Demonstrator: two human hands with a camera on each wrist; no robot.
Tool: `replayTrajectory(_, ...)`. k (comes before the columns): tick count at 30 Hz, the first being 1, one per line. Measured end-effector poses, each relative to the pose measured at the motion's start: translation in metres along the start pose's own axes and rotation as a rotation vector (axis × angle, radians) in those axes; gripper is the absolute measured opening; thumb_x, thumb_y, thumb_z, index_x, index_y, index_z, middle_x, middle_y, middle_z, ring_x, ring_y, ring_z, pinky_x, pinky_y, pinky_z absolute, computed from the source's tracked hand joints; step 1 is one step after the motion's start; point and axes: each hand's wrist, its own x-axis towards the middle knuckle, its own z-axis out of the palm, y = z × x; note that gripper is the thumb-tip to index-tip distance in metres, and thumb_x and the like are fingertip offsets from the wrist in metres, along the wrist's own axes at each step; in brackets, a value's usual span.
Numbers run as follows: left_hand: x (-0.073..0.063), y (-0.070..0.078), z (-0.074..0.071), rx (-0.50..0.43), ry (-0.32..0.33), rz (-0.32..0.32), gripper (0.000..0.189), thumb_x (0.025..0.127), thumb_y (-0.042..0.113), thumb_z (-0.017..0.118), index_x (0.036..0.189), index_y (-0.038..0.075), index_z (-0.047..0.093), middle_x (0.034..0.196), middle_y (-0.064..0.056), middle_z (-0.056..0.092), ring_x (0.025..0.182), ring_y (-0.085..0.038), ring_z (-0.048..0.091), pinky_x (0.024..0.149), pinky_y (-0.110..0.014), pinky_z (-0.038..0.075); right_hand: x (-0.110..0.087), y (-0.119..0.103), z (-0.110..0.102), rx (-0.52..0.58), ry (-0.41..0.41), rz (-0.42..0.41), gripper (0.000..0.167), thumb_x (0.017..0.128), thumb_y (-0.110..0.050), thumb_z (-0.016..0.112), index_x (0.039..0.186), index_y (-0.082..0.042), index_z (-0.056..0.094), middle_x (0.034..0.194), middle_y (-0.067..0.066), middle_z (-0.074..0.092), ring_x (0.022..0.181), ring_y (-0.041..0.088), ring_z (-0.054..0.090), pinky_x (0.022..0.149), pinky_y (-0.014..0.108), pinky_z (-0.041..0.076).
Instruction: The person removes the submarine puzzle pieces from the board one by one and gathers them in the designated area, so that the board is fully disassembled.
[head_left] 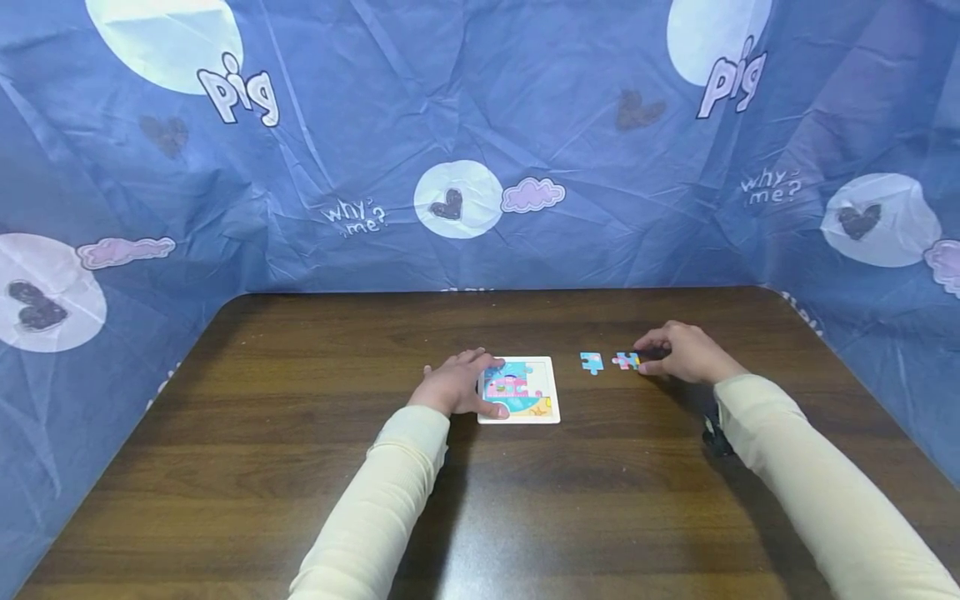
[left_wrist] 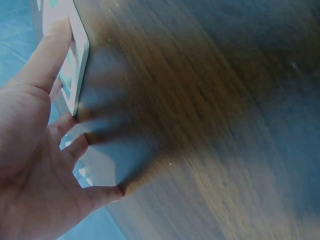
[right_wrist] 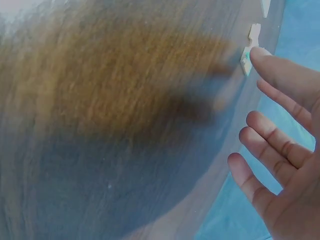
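Observation:
My left hand (head_left: 456,383) rests spread on the left side of a square white-framed jigsaw puzzle (head_left: 556,392). Its thumb lies over the lower edge and a finger over the upper edge; the palm hides the frame's left part. Pink and blue picture pieces fill much of the tray, with pale gaps at the right. At the right, my right hand (head_left: 686,354) has thumb and index finger parted at the right edge of a pink-and-blue puzzle piece (head_left: 625,361) lying on the table. In the right wrist view, the other fingers (right_wrist: 272,145) are loosely extended.
A blue puzzle piece (head_left: 592,362) lies between the frame and the right-hand piece. The brown wooden table (head_left: 300,417) has rounded far corners. Blue printed cloth (head_left: 390,108) hangs behind it and along both sides.

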Motion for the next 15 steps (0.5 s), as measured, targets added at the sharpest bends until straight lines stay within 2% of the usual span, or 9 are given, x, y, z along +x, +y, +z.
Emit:
replayTrajectory(7,0.002,-0.002,0.000,-0.003,0.009,0.005,0.084,0.084,0.043,0.083,0.155,0.023,0.043,0.167,-0.009,0.026,0.152,-0.037,0.022,0.115,-0.073,0.015,-0.006,-0.005,-0.003,0.091,0.017,-0.007,0.044,0.089,-0.028,0.080,0.123,-0.002,0.070,0.123,0.025,0.064,0.108,0.041,0.062,0.091,0.057,0.050)
replayTrajectory(10,0.001,-0.001,0.000,-0.004,0.008,0.005,0.084,0.084,0.043,0.083,0.155,0.023,0.043,0.167,-0.009,0.026,0.152,-0.037,0.022,0.116,-0.072,0.015,-0.008,-0.009,-0.003,0.120,0.029,-0.034,0.044,0.089,-0.029,0.081,0.123,-0.003,0.071,0.118,0.020,0.070,0.105,0.037,0.065,0.089,0.053,0.052)
replayTrajectory(15,0.001,-0.001,0.000,0.000,0.000,-0.001,0.083,0.085,0.042,0.083,0.155,0.022,0.043,0.167,-0.009,0.026,0.152,-0.037,0.022,0.116,-0.072,0.016,-0.011,-0.021,0.005,0.162,0.054,-0.088,0.039,0.087,-0.027,0.082,0.119,-0.004,0.073,0.102,0.009,0.073,0.090,0.021,0.063,0.077,0.037,0.050)
